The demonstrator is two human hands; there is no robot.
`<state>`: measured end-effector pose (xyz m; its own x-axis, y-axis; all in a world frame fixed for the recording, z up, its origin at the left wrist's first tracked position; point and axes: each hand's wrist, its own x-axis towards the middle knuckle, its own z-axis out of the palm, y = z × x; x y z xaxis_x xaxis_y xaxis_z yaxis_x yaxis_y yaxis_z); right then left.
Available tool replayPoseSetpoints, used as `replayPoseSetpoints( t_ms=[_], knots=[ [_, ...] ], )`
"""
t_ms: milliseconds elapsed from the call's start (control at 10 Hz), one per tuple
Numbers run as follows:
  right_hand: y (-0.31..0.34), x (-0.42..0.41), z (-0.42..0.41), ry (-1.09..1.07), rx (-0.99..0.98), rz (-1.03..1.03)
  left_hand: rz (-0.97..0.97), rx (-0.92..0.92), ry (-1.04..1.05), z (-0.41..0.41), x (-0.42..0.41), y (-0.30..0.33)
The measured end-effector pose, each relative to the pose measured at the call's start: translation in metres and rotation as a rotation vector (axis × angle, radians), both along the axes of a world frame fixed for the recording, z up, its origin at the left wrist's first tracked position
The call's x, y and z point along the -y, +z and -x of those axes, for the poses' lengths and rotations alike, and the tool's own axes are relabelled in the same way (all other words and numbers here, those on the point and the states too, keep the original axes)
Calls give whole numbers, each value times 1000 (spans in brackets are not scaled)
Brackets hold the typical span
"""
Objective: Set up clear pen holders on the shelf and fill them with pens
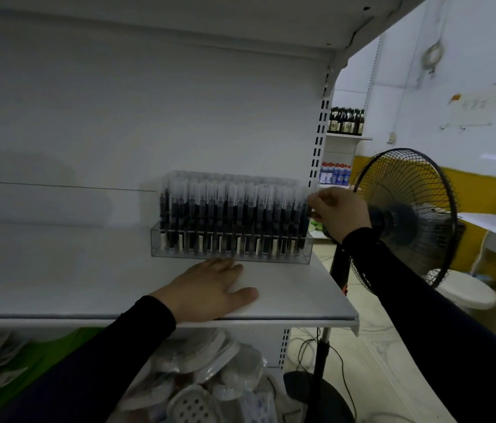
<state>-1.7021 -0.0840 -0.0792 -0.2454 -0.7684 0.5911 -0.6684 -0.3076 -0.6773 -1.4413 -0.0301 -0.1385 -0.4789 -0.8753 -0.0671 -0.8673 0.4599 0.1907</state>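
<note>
A clear pen holder (231,257) stands at the right end of the white shelf (301,300), packed with several upright black pens (231,215) with clear caps. My left hand (210,288) lies flat on the shelf just in front of the holder, fingertips touching its front wall. My right hand (336,212) is at the holder's right end, fingers curled around the rightmost pens near their caps.
A black standing fan (405,218) is close on the right, its pole and base on the floor. The lower shelf holds packaged goods (207,377) and a green item (42,358). Bottles (346,120) line distant shelves. An upper shelf (179,22) hangs overhead.
</note>
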Motion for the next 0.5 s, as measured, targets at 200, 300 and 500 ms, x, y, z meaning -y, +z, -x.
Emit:
replayPoseSetpoints(
  t_ms=[200,300,500],
  knots=[
    [-19,1,0,18,51,-71,-3,-3,3,0,0,0],
    [-17,-3,0,1,28,-67,7,1,-3,0,-1,1],
    [-8,-16,-1,-45,-49,18,18,2,1,0,-1,0]
  ],
)
